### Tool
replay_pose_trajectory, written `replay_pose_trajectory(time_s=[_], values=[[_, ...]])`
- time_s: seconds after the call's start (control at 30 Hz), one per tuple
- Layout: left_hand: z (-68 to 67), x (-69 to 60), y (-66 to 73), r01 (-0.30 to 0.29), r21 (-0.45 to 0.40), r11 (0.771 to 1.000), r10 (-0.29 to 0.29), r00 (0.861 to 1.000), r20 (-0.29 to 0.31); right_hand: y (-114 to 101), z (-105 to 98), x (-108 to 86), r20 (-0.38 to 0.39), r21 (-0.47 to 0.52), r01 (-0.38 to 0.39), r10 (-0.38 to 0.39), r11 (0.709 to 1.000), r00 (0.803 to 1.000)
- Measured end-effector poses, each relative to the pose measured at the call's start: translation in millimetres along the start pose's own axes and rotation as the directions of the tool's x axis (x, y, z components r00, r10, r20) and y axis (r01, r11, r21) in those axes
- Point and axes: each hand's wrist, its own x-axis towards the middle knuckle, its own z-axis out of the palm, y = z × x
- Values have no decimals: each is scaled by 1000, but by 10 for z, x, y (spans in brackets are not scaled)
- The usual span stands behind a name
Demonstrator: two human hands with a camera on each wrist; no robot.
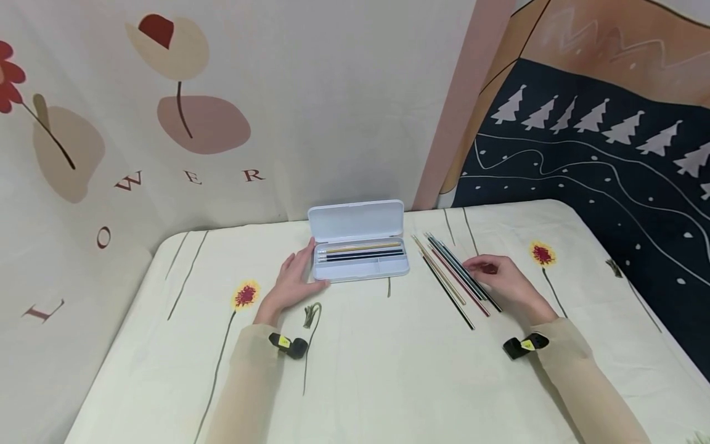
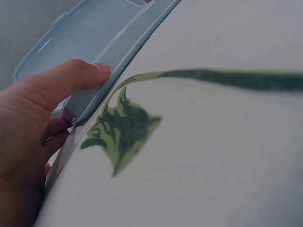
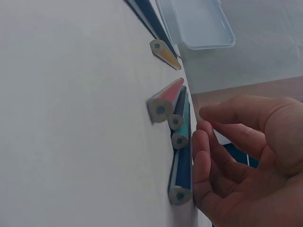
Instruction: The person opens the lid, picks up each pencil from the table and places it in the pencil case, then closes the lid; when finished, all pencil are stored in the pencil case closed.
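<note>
A pale blue pencil case (image 1: 346, 270) lies open on the bed-like surface, its lid (image 1: 355, 222) raised at the back. Several pencils (image 1: 363, 254) lie lengthwise inside it. My left hand (image 1: 294, 277) holds the case by its left end; in the left wrist view the thumb (image 2: 85, 74) presses on the front wall. To the right of the case several loose pencils lie side by side, among them a red pencil (image 3: 163, 101) and a dark blue pencil (image 3: 183, 175). Beside the outermost ones is my right hand (image 1: 501, 277), fingers loosely bent, with nothing gripped between them.
White cloth (image 1: 388, 370) printed with flowers covers the surface. Behind it hangs a pale printed curtain (image 1: 333, 92), and a dark fabric with white trees (image 1: 554, 166) stands at the right. Each wrist carries a small black camera (image 1: 296, 348).
</note>
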Motion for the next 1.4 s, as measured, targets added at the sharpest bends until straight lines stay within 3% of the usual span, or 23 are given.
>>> replay_pose_trajectory(time_s=[0.3, 0.63, 0.87, 1.4], values=[[4, 5, -8, 10, 5, 1000, -10, 1000, 10, 107, 4, -6, 14, -19, -22, 22, 1000, 1000], [-1, 11, -7, 0, 16, 1000, 0, 1000, 4, 67, 35, 46, 22, -60, -71, 72, 996, 997], [3, 8, -5, -4, 10, 1000, 4, 1000, 2, 27, 67, 77, 0, -114, -49, 49, 992, 999], [-4, -1, 8, -14, -3, 1000, 14, 1000, -3, 50, 80, 101, -59, -115, -15, 8, 993, 998]])
